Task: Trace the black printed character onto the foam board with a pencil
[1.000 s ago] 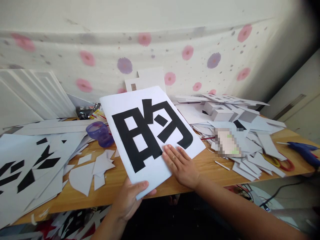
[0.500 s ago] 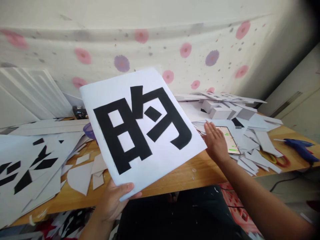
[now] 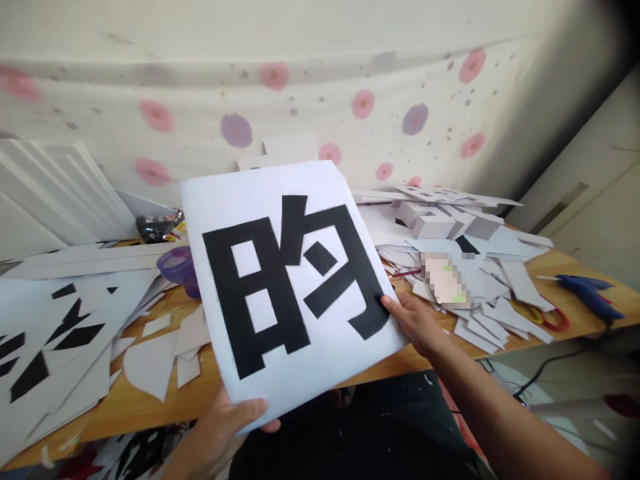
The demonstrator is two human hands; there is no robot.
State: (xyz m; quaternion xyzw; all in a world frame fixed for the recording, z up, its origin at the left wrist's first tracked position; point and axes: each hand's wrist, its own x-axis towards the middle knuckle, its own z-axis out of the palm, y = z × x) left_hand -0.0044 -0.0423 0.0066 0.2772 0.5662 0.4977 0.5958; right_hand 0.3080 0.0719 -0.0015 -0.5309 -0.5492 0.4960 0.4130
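White sheet (image 3: 293, 293): you hold it tilted up above the near edge of the worktop (image 3: 150, 400), in the centre of the frame. Its printed face is toward you, and a large black character fills most of it.
Left hand (image 3: 225, 427): at the bottom, left of centre. It pinches the lower edge of the white sheet, with the thumb on the front and the fingers hidden behind the paper.
Right hand (image 3: 415, 323): right of centre. It grips the sheet's right edge, thumb pressed on the front beside the lower right black stroke, fingers behind.
Worktop: wood, running across the middle of the frame, with bare patches at lower left.
Purple container (image 3: 175, 267): translucent plastic, left of the sheet and partly hidden behind its left edge.
Paper offcuts (image 3: 490, 280): white scraps heaped at centre right, with flatter ones at lower left.
Cut sheets (image 3: 45, 340): white with black shapes, at the far left.
Glue gun (image 3: 590, 293): blue, lying at the far right.
Scissors (image 3: 543, 319): red and yellow handles, just left of the glue gun, partly under scraps.
Wall cloth (image 3: 350, 100): pale, with pink and purple flowers, across the upper half.
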